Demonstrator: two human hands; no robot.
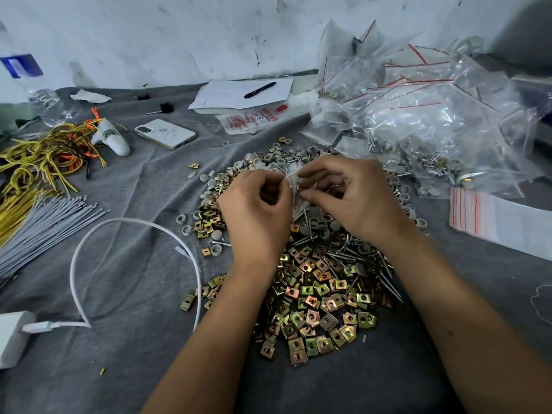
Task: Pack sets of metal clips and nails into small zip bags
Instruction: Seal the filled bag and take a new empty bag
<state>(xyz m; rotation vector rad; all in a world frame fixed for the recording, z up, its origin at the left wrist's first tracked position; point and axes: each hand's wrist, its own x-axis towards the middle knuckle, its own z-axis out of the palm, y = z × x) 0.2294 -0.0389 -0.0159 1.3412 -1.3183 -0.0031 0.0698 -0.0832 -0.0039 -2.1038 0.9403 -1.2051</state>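
Hands first: we've got the left hand (257, 204) and the right hand (349, 195) up together over the middle of the pile, both with fingers curled in, pinching the same small zip bag (291, 182) between them. The bag sits right in the gap between the two hands, left fingertips on its left edge, right thumb and fingers on its right edge. It's clear plastic, and we can make out some nails through it, but how many is too blurry to tell.

Directly under and in front of the hands is the big heap of metal clips (313, 297), the little square gold-tinted ones, spread across the grey cloth (134, 339) that covers the bench. Loose nails (385, 279) lie mixed in on the right side of the heap, near the right wrist. Grey round caps (263, 161) are scattered on the far side, just beyond the hands.

Further right and back there's a mound of zip bags (424, 115) with red seal strips; some in the pile's near part already have hardware inside. A flat stack of unused bags (490, 219) lies to the right, well apart from the hands.

Off to the left: a white charger cable (76, 258), a bundle of grey ties (44, 225), yellow wires (38, 162), a phone (165, 133) face down, and a pen (260, 89) on some paper (227, 94) at the back.
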